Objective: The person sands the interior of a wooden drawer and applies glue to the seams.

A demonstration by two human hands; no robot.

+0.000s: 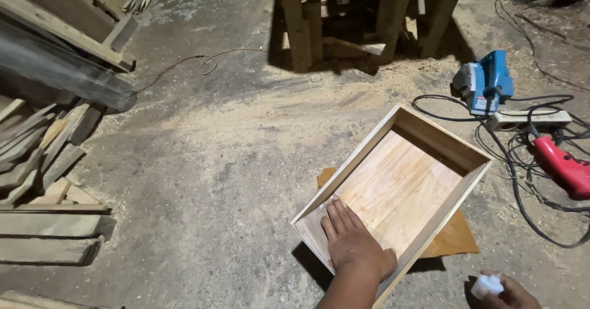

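Right hand (510, 292): closest to the lens, bottom edge, clenched on a small white object (487, 284), couldn't tell what.
Left hand (353, 240): released, flat on the panel inside the wooden drawer box (393, 186).
Box spot: on the floor (203, 161), over a brown sheet (455, 238).
Tip: I'd press evenly, palm flat.
Count: one box, one blue planer (484, 82), one red drill (562, 164), one power strip (530, 120).

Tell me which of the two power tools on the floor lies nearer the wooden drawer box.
The blue electric planer, just beyond the open shallow wooden drawer box's far corner. The red power drill lies farther right, among the black cables.
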